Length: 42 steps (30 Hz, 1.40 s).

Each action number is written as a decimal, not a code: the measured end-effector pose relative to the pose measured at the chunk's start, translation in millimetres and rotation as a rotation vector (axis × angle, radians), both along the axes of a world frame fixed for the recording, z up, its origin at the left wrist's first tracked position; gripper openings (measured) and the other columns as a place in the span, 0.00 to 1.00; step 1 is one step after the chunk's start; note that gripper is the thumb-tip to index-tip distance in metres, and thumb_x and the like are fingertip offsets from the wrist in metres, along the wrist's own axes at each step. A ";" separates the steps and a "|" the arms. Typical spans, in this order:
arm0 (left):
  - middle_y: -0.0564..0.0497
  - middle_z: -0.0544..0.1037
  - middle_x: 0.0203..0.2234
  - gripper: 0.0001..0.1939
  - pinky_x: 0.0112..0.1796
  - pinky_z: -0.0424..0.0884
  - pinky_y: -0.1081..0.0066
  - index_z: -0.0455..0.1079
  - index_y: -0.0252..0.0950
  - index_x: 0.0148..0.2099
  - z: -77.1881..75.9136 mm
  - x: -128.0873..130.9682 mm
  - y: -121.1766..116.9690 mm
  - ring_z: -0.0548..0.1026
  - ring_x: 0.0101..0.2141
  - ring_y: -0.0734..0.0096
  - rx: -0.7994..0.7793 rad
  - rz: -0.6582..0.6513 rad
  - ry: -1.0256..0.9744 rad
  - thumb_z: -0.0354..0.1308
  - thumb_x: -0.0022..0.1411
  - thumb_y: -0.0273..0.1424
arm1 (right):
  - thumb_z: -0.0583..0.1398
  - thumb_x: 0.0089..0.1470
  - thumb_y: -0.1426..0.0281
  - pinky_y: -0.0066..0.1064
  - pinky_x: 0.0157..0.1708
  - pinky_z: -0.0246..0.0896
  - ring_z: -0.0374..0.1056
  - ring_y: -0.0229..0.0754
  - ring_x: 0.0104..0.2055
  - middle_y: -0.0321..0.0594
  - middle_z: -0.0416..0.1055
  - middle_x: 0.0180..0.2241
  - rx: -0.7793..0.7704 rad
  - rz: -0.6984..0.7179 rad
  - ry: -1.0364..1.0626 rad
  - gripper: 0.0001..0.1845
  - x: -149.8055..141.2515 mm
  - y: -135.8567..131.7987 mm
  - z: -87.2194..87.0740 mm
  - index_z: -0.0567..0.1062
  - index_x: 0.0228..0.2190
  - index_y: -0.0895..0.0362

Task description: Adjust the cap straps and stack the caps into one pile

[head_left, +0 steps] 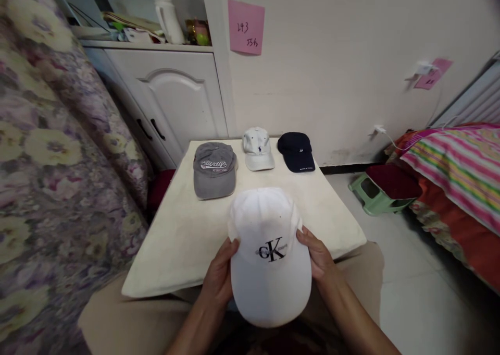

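I hold a white cap with a black "cK" logo [269, 251] over the near edge of a small cream table [179, 240], its brim toward me. My left hand [221, 277] grips the cap's left side and my right hand [318, 256] grips its right side, fingers curled round the edges. Farther back on the table lie a grey cap with white lettering [214, 170], a small white cap [258, 149] and a navy cap [297, 151], in a row from left to right.
A floral curtain or cover [47, 151] fills the left. White cabinet doors [172, 99] stand behind the table, with clutter on the shelf above. A pink note [246, 26] hangs on the wall. A green stool [375, 193] and a striped bed [457, 172] are at right.
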<state>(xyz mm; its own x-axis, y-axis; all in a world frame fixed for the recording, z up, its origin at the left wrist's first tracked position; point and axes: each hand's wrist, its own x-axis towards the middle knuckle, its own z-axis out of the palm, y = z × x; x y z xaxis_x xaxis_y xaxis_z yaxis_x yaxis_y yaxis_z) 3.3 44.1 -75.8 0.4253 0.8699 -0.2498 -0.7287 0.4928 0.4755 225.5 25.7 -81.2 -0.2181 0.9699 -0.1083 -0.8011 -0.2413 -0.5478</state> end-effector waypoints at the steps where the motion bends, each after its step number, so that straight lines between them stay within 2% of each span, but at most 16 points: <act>1: 0.45 0.85 0.38 0.13 0.49 0.77 0.61 0.77 0.34 0.47 0.9 1.4 -0.9 0.84 0.38 0.57 0.016 0.017 0.022 0.64 0.59 0.22 | 0.68 0.49 0.71 0.39 0.45 0.74 0.80 0.47 0.38 0.42 0.82 0.40 -0.002 -0.008 0.005 0.23 0.1 -0.8 -0.1 0.74 0.48 0.57; 7: 0.47 0.85 0.38 0.21 0.44 0.79 0.62 0.74 0.37 0.50 16.3 5.0 0.3 0.83 0.39 0.54 0.010 0.040 0.085 0.68 0.53 0.22 | 0.68 0.40 0.74 0.47 0.50 0.70 0.78 0.55 0.44 0.46 0.82 0.40 0.059 0.047 0.002 0.29 0.3 -5.8 4.3 0.75 0.47 0.59; 11: 0.47 0.85 0.37 0.21 0.43 0.80 0.61 0.74 0.37 0.49 23.9 5.5 0.2 0.83 0.38 0.53 -0.012 0.065 0.106 0.69 0.52 0.22 | 0.69 0.42 0.74 0.46 0.51 0.70 0.78 0.53 0.45 0.46 0.81 0.44 0.043 -0.001 -0.019 0.30 -6.1 -6.0 12.2 0.74 0.50 0.56; 15: 0.47 0.85 0.34 0.16 0.43 0.80 0.61 0.74 0.36 0.47 20.6 2.8 1.1 0.84 0.37 0.54 -0.090 0.065 0.092 0.67 0.55 0.23 | 0.70 0.44 0.73 0.44 0.50 0.71 0.79 0.50 0.41 0.43 0.82 0.43 0.017 -0.052 -0.019 0.31 -10.8 -3.7 13.4 0.72 0.52 0.54; 20: 0.46 0.86 0.33 0.11 0.45 0.79 0.62 0.78 0.34 0.44 10.0 -3.1 -9.3 0.84 0.37 0.54 -0.133 -0.029 0.019 0.67 0.56 0.26 | 0.70 0.47 0.74 0.43 0.50 0.71 0.79 0.49 0.39 0.41 0.82 0.42 0.021 -0.097 0.000 0.32 -6.8 1.7 11.0 0.71 0.54 0.53; 26: 0.43 0.84 0.43 0.19 0.51 0.75 0.63 0.78 0.34 0.47 12.0 6.5 -40.2 0.80 0.46 0.52 -0.079 -0.079 0.038 0.69 0.52 0.22 | 0.69 0.48 0.76 0.42 0.49 0.73 0.80 0.47 0.38 0.40 0.82 0.42 -0.003 -0.138 0.021 0.25 -1.0 4.8 9.2 0.74 0.49 0.53; 29: 0.41 0.83 0.45 0.22 0.53 0.73 0.61 0.77 0.33 0.50 17.6 6.9 -43.7 0.79 0.49 0.49 -0.058 -0.090 0.080 0.68 0.51 0.21 | 0.71 0.45 0.76 0.39 0.49 0.72 0.80 0.45 0.36 0.36 0.83 0.37 -0.059 -0.147 0.051 0.20 2.6 4.2 0.4 0.77 0.42 0.54; 31: 0.39 0.82 0.46 0.24 0.53 0.73 0.59 0.77 0.33 0.52 21.3 2.9 -41.4 0.78 0.50 0.47 -0.032 -0.103 0.100 0.69 0.50 0.21 | 0.73 0.44 0.71 0.38 0.49 0.72 0.79 0.44 0.36 0.35 0.83 0.35 -0.100 -0.138 0.078 0.17 5.5 4.1 -6.6 0.79 0.39 0.54; 34: 0.37 0.82 0.47 0.25 0.50 0.74 0.60 0.76 0.32 0.52 25.1 -5.6 -33.1 0.78 0.49 0.45 0.013 -0.105 0.142 0.68 0.50 0.22 | 0.71 0.48 0.58 0.40 0.50 0.70 0.78 0.47 0.42 0.38 0.83 0.37 -0.106 -0.088 0.106 0.20 9.4 4.9 -16.0 0.79 0.40 0.55; 36: 0.37 0.82 0.47 0.25 0.49 0.75 0.60 0.76 0.31 0.53 28.4 -10.6 -21.7 0.79 0.48 0.45 0.054 -0.086 0.180 0.68 0.51 0.22 | 0.68 0.52 0.53 0.38 0.48 0.70 0.77 0.46 0.44 0.41 0.82 0.40 -0.095 -0.056 0.109 0.23 11.2 5.7 -23.9 0.79 0.42 0.57; 39: 0.37 0.82 0.47 0.28 0.49 0.76 0.59 0.72 0.31 0.57 43.6 -16.2 12.4 0.79 0.49 0.44 0.147 -0.050 0.243 0.67 0.53 0.22 | 0.68 0.53 0.57 0.29 0.42 0.70 0.77 0.39 0.40 0.40 0.82 0.40 -0.128 -0.049 0.087 0.19 11.9 5.8 -41.8 0.79 0.42 0.57; 42: 0.37 0.81 0.48 0.34 0.53 0.74 0.56 0.67 0.31 0.62 79.1 -21.2 70.1 0.77 0.51 0.43 0.293 0.041 0.269 0.66 0.52 0.20 | 0.70 0.52 0.65 0.27 0.37 0.71 0.76 0.35 0.33 0.36 0.81 0.33 -0.186 -0.069 0.042 0.13 10.3 3.9 -59.9 0.79 0.39 0.57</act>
